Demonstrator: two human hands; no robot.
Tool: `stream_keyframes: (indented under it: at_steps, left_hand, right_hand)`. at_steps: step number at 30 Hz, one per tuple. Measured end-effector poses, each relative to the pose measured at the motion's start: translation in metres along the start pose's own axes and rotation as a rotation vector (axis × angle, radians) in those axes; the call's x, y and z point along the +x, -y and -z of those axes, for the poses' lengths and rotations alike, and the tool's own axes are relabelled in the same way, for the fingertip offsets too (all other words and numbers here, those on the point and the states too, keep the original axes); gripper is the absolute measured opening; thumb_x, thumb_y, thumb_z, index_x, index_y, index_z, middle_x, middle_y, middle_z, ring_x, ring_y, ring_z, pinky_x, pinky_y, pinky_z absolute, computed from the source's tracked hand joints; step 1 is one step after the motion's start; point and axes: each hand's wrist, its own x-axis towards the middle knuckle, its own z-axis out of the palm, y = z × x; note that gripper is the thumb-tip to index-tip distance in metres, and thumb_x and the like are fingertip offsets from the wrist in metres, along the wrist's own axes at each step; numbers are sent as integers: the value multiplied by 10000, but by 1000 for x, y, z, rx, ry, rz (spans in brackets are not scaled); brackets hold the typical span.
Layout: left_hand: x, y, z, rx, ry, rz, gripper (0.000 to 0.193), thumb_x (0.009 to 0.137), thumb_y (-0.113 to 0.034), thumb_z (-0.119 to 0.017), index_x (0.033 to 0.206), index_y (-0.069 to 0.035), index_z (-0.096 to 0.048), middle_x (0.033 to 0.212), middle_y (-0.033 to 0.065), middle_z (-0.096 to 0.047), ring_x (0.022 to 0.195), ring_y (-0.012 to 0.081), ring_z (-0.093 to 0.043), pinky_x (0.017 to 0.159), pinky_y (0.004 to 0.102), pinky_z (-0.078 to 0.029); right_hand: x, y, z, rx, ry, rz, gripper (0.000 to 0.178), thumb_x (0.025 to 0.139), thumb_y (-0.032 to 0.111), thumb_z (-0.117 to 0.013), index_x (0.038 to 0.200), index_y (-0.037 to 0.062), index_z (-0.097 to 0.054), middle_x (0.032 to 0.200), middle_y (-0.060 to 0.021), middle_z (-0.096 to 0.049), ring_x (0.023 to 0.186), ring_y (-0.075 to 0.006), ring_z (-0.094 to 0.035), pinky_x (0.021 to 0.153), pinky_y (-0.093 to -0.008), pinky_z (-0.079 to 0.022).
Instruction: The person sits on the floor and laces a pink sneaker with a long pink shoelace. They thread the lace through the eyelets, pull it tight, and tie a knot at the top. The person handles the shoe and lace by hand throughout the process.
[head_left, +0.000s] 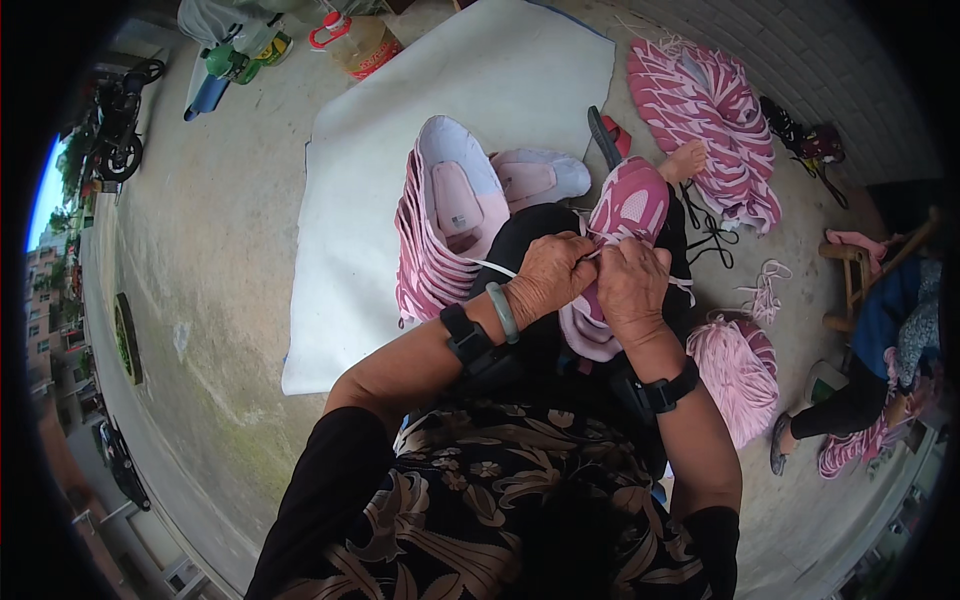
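Though slim, mesh-toed shoe [635, 195] under fingers [626, 258].

Insole print [459, 219] too small to read, jug label [378, 60] illegible

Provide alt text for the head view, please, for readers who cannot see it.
A person's bare left hand pinches a thin white lace beside their bare right hand, both over a pink sneaker on dark trousers. At left, nested pink shoes lie on a large white sheet; a bundle of pale pink strands lies at right.

Left of the left hand [550, 275] stand stacked shoes [445, 225] — bare sheet [345, 250] beyond.
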Motion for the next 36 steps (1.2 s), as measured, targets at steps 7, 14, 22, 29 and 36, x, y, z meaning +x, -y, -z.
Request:
stream_keyframes:
  at_steps: [7,14,22,29,36]
  left_hand:
    - [1,-40,5,231,-56,-152,277,722,-139,-585,968,-12,-569,925,139,-576,820,309,-588,672,379,-497]
    - [0,-98,-24,35,347,-398,165,779,-142,-568,907,-38,-571,920,104,-582,808,273,-601,628,352,-498]
    - [6,-77,-27,-130,421,-350,98,812,-137,-589,842,-44,-599,748,105,-558,712,295,-582,595,374,-465]
    - [6,-74,-15,-338,536,-234,66,794,-80,-623,825,-23,-611,740,101,-576,700,262,-587,597,343,-458]
    - [7,-58,10,-40,191,-194,94,725,-33,-662,817,-27,-643,768,91,-600,730,240,-588,618,328,-472]
  right_hand:
    - [-8,-2,44,-137,137,47,49,683,87,-536,724,61,-542,728,-72,-478,706,-223,-514,703,-375,-335]
    - [-63,-12,128,-121,179,-7,158,626,-13,-580,755,53,-514,744,-80,-439,670,-219,-486,678,-370,-324]
    - [-70,-16,116,3,58,-35,81,721,63,-585,767,63,-518,694,-61,-429,656,-219,-490,677,-387,-331]
    - [-71,-10,114,59,62,-9,109,711,71,-598,781,62,-516,725,-57,-440,684,-209,-507,686,-388,-332]
    - [-56,-21,73,360,-22,-158,179,698,100,-650,809,86,-511,705,-44,-477,637,-227,-508,658,-354,-352]
